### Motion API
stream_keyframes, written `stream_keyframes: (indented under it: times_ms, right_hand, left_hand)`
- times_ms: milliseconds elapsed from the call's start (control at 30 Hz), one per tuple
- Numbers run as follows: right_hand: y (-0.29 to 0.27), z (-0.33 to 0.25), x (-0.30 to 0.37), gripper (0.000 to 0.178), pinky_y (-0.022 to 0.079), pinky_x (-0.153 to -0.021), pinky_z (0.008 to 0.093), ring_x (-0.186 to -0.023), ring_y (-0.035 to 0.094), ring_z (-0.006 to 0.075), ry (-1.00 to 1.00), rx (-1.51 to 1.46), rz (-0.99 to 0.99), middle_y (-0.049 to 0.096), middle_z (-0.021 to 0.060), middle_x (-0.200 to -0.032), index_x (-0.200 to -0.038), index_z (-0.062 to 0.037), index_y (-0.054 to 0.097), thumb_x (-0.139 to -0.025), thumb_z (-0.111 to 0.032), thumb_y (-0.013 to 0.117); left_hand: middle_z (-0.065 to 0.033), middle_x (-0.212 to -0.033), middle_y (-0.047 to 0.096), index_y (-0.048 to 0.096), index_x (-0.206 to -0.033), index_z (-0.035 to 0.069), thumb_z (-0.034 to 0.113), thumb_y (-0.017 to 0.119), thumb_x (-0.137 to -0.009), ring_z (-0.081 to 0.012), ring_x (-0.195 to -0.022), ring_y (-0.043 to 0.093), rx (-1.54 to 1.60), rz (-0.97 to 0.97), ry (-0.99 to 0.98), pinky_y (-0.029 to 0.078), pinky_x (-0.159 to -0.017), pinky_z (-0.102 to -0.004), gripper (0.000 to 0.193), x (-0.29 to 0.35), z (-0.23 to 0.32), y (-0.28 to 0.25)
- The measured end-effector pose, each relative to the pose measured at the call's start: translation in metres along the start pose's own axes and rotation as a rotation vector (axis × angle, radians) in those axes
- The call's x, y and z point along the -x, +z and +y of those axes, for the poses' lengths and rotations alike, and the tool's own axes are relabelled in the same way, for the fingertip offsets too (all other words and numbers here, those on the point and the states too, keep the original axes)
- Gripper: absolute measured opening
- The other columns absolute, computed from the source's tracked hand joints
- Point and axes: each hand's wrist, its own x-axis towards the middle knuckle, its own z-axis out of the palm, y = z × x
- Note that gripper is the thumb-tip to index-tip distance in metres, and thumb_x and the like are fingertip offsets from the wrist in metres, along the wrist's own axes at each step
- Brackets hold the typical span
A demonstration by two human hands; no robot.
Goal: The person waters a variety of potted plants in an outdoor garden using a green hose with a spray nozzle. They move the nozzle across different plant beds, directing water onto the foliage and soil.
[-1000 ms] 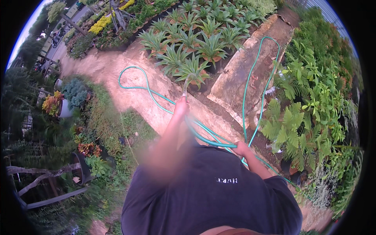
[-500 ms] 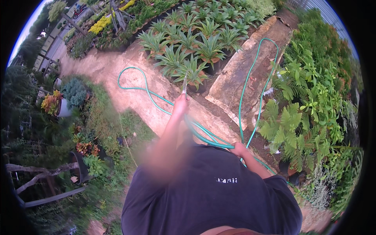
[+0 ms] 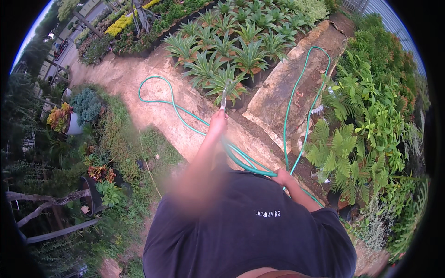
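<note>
A green garden hose (image 3: pixel 243 164) runs between my two hands. My left hand (image 3: pixel 218 121) reaches forward, closed around the hose's end. From its fingertips a thin whitish streak, seemingly water, points at the nearest potted spiky plant (image 3: pixel 227 85). Whether a nozzle sits on the end I cannot tell. Close to my right side, my right hand (image 3: pixel 282 178) is wrapped around the hose at waist height. Below my left hand, part of the hose is blurred. Its slack lies in one loop on the pale path and another on the dirt strip.
Rows of potted spiky plants fill the ground ahead. Ferns (image 3: pixel 340 143) and leafy shrubs crowd the right. On the left stand a white pot (image 3: pixel 74 125), a dark tipped pot (image 3: pixel 94 197) and grass. The pale path (image 3: pixel 134 76) leads off far left, where a motorcycle (image 3: pixel 60 49) shows.
My left hand has shifted slightly to the right, with the streak at its fingertips. My right hand keeps its place. The motorcycle in the distance has moved left and down.
</note>
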Motion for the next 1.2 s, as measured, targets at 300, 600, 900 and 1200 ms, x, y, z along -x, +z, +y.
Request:
stream_keyframes:
  times_ms: [300, 600, 900, 1200]
  right_hand:
    - [0.003, -0.003, -0.002, 0.050, 0.053, -0.087, 0.0468, -0.099, 0.069, 0.0365, -0.008, -0.008, -0.019, 0.073, 0.0191, -0.100, -0.095, -0.0115, 0.077, -0.079, -0.057, 0.064]
    - [0.004, -0.005, -0.002, 0.044, 0.054, -0.088, 0.0447, -0.097, 0.071, 0.0349, 0.015, 0.006, 0.007, 0.074, 0.0180, -0.098, -0.096, -0.0149, 0.079, -0.078, -0.054, 0.069]
    - [0.006, -0.003, -0.005, 0.043, 0.054, -0.086, 0.0448, -0.094, 0.071, 0.0355, 0.000, 0.007, 0.009, 0.074, 0.0191, -0.096, -0.093, -0.0132, 0.078, -0.078, -0.052, 0.069]
    - [0.003, -0.010, -0.002, 0.043, 0.054, -0.083, 0.0463, -0.091, 0.071, 0.0377, -0.044, 0.037, 0.001, 0.073, 0.0193, -0.091, -0.090, -0.0106, 0.076, -0.082, -0.051, 0.065]
  left_hand:
    - [0.0077, -0.058, 0.031, 0.047, -0.092, 0.013, 0.050, 0.041, -0.106, -0.0053, -0.041, 0.026, -0.040, -0.025, 0.013, 0.020, -0.037, -0.0250, 0.040, 0.003, 0.002, -0.001]
    - [0.0073, -0.058, 0.031, 0.047, -0.094, 0.013, 0.052, 0.039, -0.106, -0.0060, -0.041, 0.026, -0.005, -0.028, -0.008, 0.020, -0.037, -0.0253, 0.041, 0.009, 0.003, -0.006]
    - [0.0071, -0.058, 0.031, 0.047, -0.095, 0.013, 0.051, 0.039, -0.106, -0.0063, -0.042, 0.027, 0.003, 0.010, -0.011, 0.021, -0.038, -0.0250, 0.040, 0.014, 0.003, -0.013]
    - [0.0061, -0.055, 0.034, 0.049, -0.090, 0.013, 0.050, 0.039, -0.107, -0.0081, -0.038, 0.030, 0.045, 0.030, -0.001, 0.021, -0.036, -0.0287, 0.042, 0.018, 0.000, -0.023]
